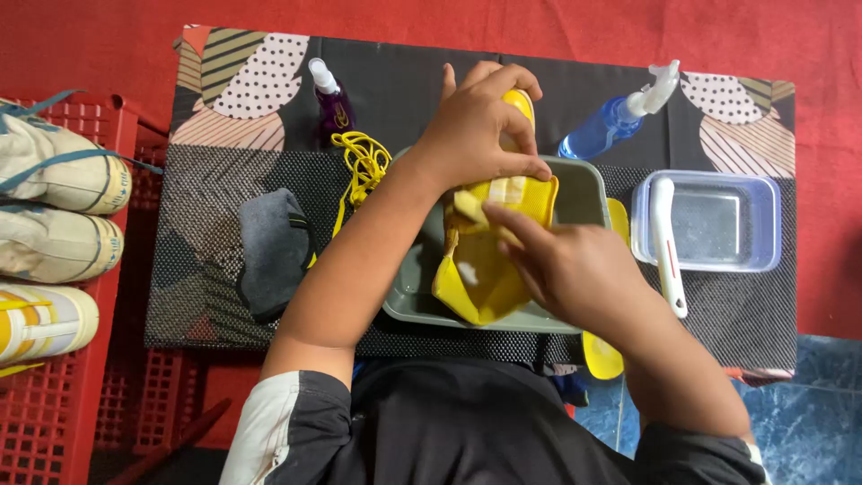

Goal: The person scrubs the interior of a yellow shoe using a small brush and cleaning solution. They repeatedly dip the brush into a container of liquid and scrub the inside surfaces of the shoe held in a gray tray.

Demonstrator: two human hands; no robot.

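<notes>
Your left hand (476, 126) clamps the toe of the yellow shoe (489, 260), pinning it over the grey basin (584, 193) so drips stay inside. Your right hand (575, 269) is closed on its tongue, fingers inside the opening. Yellow laces (359, 166) lie left, clear tub (709, 220) with white brush (666, 238) right.

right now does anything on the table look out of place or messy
Mostly tidy. The yellow laces lie in a loose tangle beside the grey tub, and the white brush rests across the rim of the clear box. Both hands, left and right, hold a yellow shoe over the tub.
</notes>
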